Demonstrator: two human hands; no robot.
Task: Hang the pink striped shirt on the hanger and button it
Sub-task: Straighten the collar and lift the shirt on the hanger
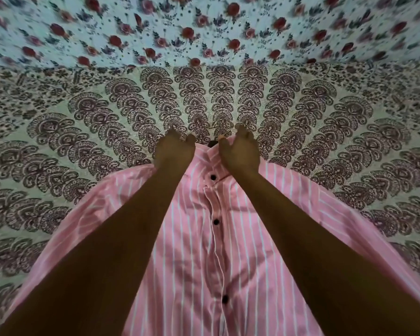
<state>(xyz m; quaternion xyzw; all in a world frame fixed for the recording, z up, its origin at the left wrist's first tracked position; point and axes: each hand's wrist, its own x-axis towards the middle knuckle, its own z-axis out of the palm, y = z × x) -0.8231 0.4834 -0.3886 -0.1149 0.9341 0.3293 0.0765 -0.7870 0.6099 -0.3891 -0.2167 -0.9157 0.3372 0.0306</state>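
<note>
Dim, flat indoor light, soft arm shadows, strong wide-angle bending, blurred toward the edges

Patterned bedspread (83, 146) lies open on both sides of and beyond the pink striped shirt (240, 238); both forearms cross the shirt front, and the left hand (174, 149) and right hand (240, 151) crowd its collar around a dark hanger neck (212, 142).

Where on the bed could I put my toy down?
Bare bedsheet lies left and right of the pink striped shirt, and beyond the collar up to the rose print. The middle is crowded: shirt, left hand, right hand.
</note>
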